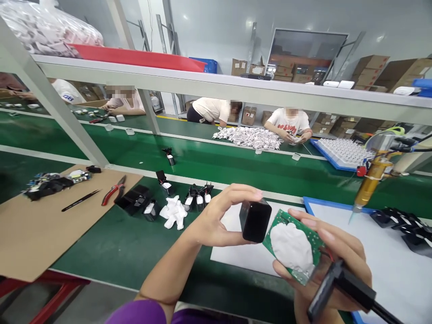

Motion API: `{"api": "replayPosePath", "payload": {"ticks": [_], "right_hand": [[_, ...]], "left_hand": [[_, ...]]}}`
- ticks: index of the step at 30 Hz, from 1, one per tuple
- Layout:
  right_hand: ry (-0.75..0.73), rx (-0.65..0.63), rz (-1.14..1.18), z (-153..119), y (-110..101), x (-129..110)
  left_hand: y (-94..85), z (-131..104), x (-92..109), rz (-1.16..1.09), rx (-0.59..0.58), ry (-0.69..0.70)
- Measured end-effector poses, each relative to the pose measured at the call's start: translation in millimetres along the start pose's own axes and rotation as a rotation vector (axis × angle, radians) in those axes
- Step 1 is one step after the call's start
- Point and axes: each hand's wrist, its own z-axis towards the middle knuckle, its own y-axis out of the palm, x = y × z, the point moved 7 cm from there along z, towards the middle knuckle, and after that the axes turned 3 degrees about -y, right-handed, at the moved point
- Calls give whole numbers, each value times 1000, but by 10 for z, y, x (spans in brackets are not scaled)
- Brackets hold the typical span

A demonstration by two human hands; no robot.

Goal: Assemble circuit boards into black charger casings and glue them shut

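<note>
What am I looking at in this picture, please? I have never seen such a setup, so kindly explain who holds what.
There is no robot here. The picture comes from a camera on a person's head, looking forward and down. The left hand holds a black box; the right hand holds a green circuit board bearing a white mass. On the green table to the left is a brown sheet with tweezers and red-handled pliers. At right hangs a yellow tube with a thin tip. Other people sit or bend beyond.
</note>
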Motion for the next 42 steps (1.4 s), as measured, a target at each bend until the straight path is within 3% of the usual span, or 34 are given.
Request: {"api": "replayPosePath", "payload": {"ticks": [3, 11, 18, 42], "right_hand": [[-1, 29, 22, -13, 30, -2], [16, -118, 84, -42, 134, -32], [22, -172, 109, 8, 218, 30], [-3, -258, 116, -6, 254, 124]], "left_hand": [[13, -3, -1, 1, -7, -4], [39, 16, 39, 64, -20, 7], [50, 21, 37, 99, -34, 15], [50, 38, 18, 204, -74, -30]]}}
